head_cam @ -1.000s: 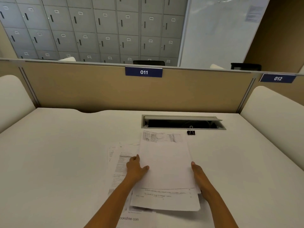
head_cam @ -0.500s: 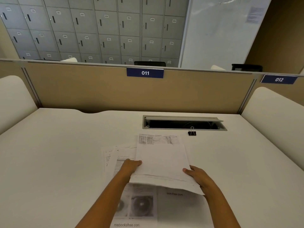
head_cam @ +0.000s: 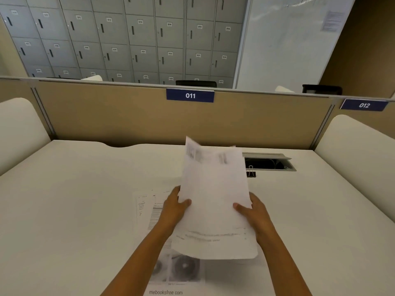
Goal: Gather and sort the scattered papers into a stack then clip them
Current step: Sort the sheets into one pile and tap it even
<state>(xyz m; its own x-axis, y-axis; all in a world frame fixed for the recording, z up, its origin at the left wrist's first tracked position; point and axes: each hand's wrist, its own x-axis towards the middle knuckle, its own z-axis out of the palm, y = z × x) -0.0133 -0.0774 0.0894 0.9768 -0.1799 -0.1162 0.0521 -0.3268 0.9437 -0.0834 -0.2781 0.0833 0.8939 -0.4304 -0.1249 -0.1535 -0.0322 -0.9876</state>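
so my left hand (head_cam: 174,207) and right hand (head_cam: 254,210) pinch the paper stack (head_cam: 214,201) by its side edges, lifted over loose sheets (head_cam: 149,210) on the desk (head_cam: 74,199); binder clip (head_cam: 251,172) sits far right.
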